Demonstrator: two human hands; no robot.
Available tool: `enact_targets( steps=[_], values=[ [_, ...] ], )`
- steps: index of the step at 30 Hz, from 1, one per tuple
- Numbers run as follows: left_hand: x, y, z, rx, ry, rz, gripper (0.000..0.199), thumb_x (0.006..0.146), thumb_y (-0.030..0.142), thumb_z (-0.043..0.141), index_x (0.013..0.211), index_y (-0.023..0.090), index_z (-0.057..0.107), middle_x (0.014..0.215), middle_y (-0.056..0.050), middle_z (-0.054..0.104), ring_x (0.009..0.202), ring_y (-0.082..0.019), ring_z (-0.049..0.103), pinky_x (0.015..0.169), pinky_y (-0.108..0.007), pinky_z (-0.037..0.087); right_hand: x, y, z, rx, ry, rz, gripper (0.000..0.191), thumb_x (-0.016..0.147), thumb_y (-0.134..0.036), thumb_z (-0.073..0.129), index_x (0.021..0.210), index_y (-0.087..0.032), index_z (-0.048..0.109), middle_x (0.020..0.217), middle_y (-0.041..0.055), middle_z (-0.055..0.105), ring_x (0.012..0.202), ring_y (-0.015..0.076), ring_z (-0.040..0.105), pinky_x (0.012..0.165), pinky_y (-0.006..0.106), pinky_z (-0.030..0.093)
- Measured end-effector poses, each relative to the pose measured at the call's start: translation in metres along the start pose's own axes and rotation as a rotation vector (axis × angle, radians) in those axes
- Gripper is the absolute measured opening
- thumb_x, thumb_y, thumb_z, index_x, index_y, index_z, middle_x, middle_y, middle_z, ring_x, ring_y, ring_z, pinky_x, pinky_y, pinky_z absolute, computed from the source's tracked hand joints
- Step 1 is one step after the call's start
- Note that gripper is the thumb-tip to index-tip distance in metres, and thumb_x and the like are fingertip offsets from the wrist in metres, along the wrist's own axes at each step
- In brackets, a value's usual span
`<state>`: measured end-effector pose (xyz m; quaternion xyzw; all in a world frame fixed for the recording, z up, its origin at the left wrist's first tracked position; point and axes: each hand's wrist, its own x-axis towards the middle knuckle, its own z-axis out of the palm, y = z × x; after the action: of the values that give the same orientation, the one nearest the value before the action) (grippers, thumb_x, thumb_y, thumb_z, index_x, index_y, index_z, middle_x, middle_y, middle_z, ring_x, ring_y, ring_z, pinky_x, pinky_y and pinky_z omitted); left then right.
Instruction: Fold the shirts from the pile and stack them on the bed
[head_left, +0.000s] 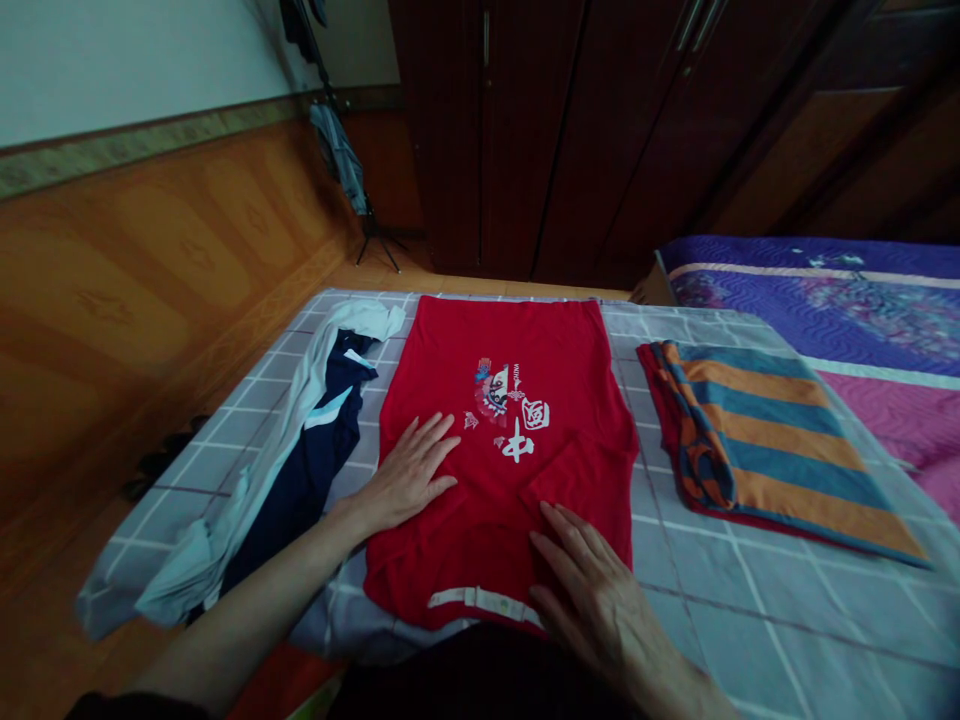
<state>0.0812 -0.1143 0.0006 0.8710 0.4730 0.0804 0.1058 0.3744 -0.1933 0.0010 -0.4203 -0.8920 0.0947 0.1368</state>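
A red T-shirt (450,350) with a printed panda-like picture and white characters lies spread in front of me, its neckline with a white band towards my body. One sleeve is folded inward over the front. My left hand (411,475) rests flat on the shirt's left part, fingers apart. On the lower right part of the shirt lies my right hand (585,570), fingers stretched out, near the folded sleeve. Neither hand grips the cloth.
The shirt lies on a grey checked cloth (720,590). To the right is a folded blue-and-orange striped garment (787,430) over red cloth. Navy and pale clothes (322,440) lie left. A purple-and-pink bed cover (862,300), a dark wardrobe (525,140) and a clothes stand (367,215) are beyond.
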Motion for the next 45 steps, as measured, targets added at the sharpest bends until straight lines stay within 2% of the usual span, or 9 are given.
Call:
enact_targets(
  steps=[4,9,13,19,24,30,36,40,45],
  values=[
    [0.0,-0.009,0.007,0.056,-0.055,-0.003,0.064,0.094,0.052,0.037,0.147,0.022,0.019,0.155,-0.009,0.017,0.143,-0.024,0.01,0.115,-0.049,0.011,-0.008,0.002,0.0,-0.021,-0.025,-0.077,0.052,0.084,-0.029,0.059,0.134,-0.019,0.049,0.148,0.0122,0.034,0.136,0.0294,0.03,0.102,0.047,0.042],
    [-0.002,0.001,-0.006,0.061,-0.042,-0.032,0.065,0.093,0.054,0.036,0.147,0.02,0.022,0.154,-0.011,0.019,0.142,-0.027,0.01,0.114,-0.051,0.013,-0.027,0.008,-0.012,-0.037,-0.073,-0.105,0.061,0.086,-0.036,0.057,0.142,-0.021,0.038,0.147,0.0085,0.035,0.134,0.0265,0.034,0.102,0.042,0.044],
    [-0.027,0.019,-0.031,0.004,-0.04,0.05,0.063,0.093,0.05,0.043,0.145,0.019,0.027,0.152,-0.012,0.025,0.14,-0.027,0.021,0.112,-0.047,0.026,-0.048,0.012,-0.035,-0.027,-0.023,-0.128,0.065,0.087,-0.031,0.052,0.146,-0.019,0.029,0.145,0.0072,0.039,0.129,0.0252,0.042,0.1,0.037,0.046],
    [-0.089,0.04,-0.043,-0.069,-0.09,0.153,0.025,0.084,0.016,0.052,0.108,0.02,0.06,0.122,-0.008,0.058,0.118,-0.023,0.051,0.099,-0.037,0.046,-0.068,0.024,-0.03,-0.1,0.043,-0.126,0.047,0.082,-0.013,0.048,0.127,-0.024,0.055,0.137,0.0089,0.05,0.126,0.0267,0.045,0.096,0.042,0.048],
    [-0.116,0.04,-0.029,0.03,-0.119,0.177,0.042,0.075,0.002,0.046,0.111,0.021,0.057,0.13,-0.007,0.054,0.122,-0.022,0.048,0.1,-0.036,0.045,-0.059,0.026,-0.019,0.011,0.162,-0.083,0.026,0.084,-0.01,0.047,0.101,-0.02,0.063,0.115,0.011,0.065,0.114,0.0236,0.057,0.088,0.036,0.053],
    [-0.114,0.033,-0.012,0.114,0.052,0.245,0.039,0.081,0.007,0.042,0.116,0.016,0.057,0.119,-0.01,0.061,0.111,-0.022,0.055,0.095,-0.036,0.048,-0.04,0.024,-0.033,0.287,0.291,0.207,0.016,0.091,-0.016,0.044,0.098,-0.02,0.057,0.08,0.0041,0.067,0.069,0.0133,0.066,0.06,0.021,0.054],
    [-0.111,0.027,0.0,0.123,0.202,0.264,0.035,0.085,0.003,0.036,0.103,0.014,0.063,0.11,-0.01,0.066,0.106,-0.022,0.058,0.091,-0.036,0.049,-0.047,0.023,-0.02,0.086,0.188,-0.002,0.034,0.08,-0.011,0.047,0.11,-0.02,0.061,0.102,0.0096,0.067,0.093,0.0209,0.062,0.076,0.034,0.055],
    [-0.103,0.025,-0.019,0.018,0.263,0.287,0.028,0.085,0.004,0.038,0.084,0.016,0.063,0.1,-0.007,0.07,0.098,-0.017,0.063,0.087,-0.029,0.051,-0.052,0.027,-0.023,0.004,0.27,-0.093,0.027,0.082,-0.009,0.045,0.098,-0.02,0.064,0.101,0.0082,0.068,0.097,0.02,0.062,0.08,0.034,0.053],
    [-0.095,0.032,-0.055,-0.058,0.229,0.329,0.029,0.082,0.001,0.039,0.085,0.017,0.062,0.096,-0.004,0.072,0.092,-0.013,0.067,0.084,-0.023,0.051,-0.056,0.029,-0.058,-0.026,0.343,-0.121,0.024,0.085,-0.007,0.047,0.099,-0.02,0.063,0.101,0.0073,0.069,0.1,0.0183,0.061,0.084,0.032,0.051]
  ],
)
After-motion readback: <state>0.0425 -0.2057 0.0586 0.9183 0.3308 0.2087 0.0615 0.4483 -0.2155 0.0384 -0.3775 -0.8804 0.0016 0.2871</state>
